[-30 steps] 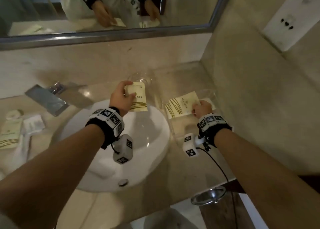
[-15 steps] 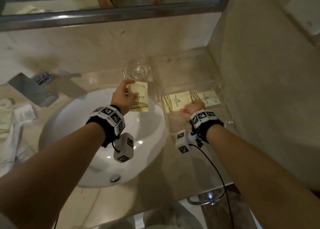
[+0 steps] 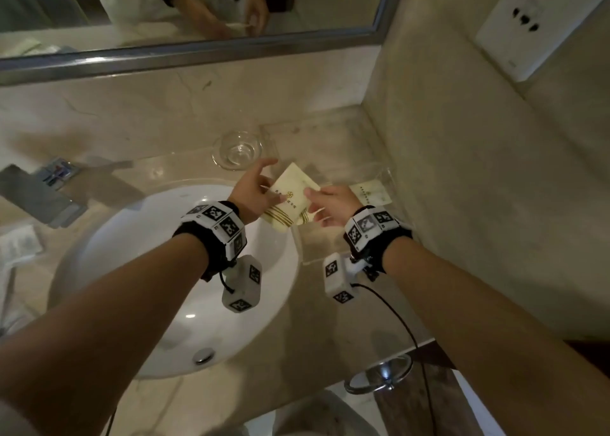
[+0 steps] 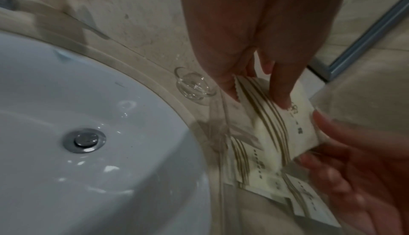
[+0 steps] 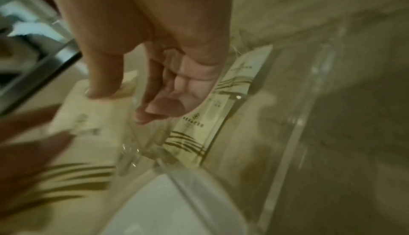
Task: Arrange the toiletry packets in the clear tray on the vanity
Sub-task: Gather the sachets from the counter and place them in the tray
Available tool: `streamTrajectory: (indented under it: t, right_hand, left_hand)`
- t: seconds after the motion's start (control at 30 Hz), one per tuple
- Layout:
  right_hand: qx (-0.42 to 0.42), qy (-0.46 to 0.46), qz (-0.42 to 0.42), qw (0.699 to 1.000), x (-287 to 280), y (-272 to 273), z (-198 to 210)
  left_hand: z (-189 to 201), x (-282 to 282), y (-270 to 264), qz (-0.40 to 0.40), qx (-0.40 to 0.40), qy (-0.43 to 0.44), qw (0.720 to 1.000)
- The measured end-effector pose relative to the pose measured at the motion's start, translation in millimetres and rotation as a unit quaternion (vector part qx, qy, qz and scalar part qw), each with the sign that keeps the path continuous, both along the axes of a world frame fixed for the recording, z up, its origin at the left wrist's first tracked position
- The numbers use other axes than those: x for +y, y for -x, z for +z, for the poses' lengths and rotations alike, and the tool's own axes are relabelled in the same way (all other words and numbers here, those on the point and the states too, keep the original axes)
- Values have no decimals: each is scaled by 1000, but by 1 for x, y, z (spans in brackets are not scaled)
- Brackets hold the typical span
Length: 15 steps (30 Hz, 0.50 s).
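A cream toiletry packet with gold stripes hangs over the left edge of the clear tray. My left hand pinches its left side between thumb and fingers. My right hand pinches its right edge, thumb on top. Two similar packets lie flat in the tray: one just past my right hand, the other partly under the held packet. In the right wrist view the tray packets lie below my fingers, inside the tray wall.
A small glass dish stands left of the tray, behind the white sink basin. The faucet and more packets are at the far left. Walls close off the back and right; a towel ring hangs below the front edge.
My left hand has carried its packet right, to the tray's edge. My right hand has left the packet it pressed in the tray and taken hold of the carried packet's right edge.
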State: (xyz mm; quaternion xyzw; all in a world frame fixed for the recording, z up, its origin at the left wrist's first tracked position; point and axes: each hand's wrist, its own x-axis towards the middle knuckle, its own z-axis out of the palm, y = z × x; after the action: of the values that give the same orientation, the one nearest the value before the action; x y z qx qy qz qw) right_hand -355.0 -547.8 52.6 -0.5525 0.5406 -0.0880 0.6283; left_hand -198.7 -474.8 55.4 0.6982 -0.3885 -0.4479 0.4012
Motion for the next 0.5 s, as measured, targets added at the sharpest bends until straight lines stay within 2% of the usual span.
streamTrajectory:
  t: [0.1,0.23,0.37,0.5]
  right_hand:
    - [-55,-43,-21,997,2,8,6]
    - [-52,-48,-123,990,-11,32,3]
    - [-51,-88,-287,952,-30,69,-7]
    - [-58,-126,-350,926,-46,93,-26]
  left_hand:
    - [-2,-11,14,-11,0,12,1000]
    - [-8,-21,23,3,-13,30,999]
    - [-14,-25,22,18,-35,30,999]
    - [-23,-27,19,37,-39,18,998]
